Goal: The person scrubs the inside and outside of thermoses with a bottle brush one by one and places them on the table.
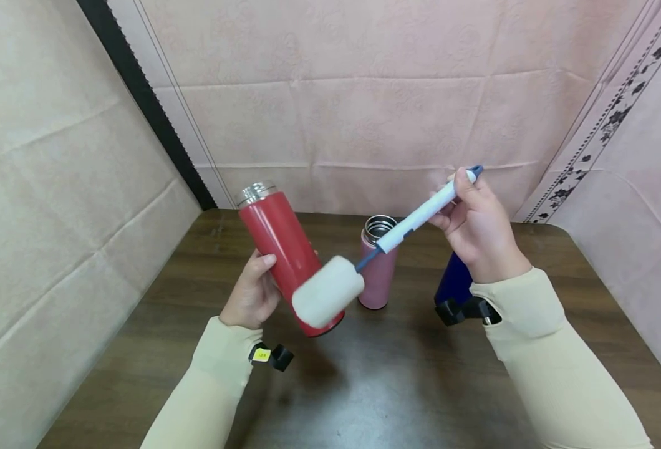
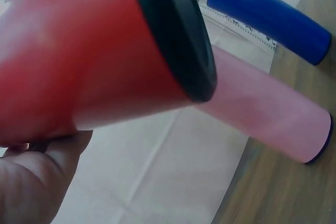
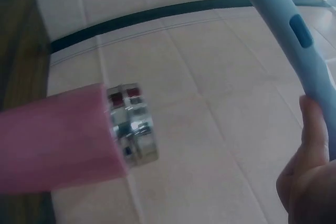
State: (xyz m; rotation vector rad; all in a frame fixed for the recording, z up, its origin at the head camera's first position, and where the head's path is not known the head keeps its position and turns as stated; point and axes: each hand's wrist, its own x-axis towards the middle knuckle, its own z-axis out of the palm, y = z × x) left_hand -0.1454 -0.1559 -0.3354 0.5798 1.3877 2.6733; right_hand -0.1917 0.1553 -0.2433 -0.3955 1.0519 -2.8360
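In the head view my left hand (image 1: 254,292) grips a red vacuum flask (image 1: 280,240) around its body, tilted and lidless, its steel neck up and to the left. My right hand (image 1: 479,227) holds a sponge bottle brush (image 1: 420,215) by the far end of its light blue handle. The white sponge head (image 1: 328,292) points down-left and overlaps the red flask's lower part in this view; whether they touch I cannot tell. Between the hands a pink flask (image 1: 378,274) stands open-mouthed on the table. A blue flask (image 1: 455,280) is partly hidden behind my right wrist.
The brown wooden table (image 1: 364,399) runs back to a pale cloth wall (image 1: 392,125). Cloth panels also flank it on the left (image 1: 72,187) and right. In the left wrist view the blue flask (image 2: 270,17) stands upright beyond the pink one.
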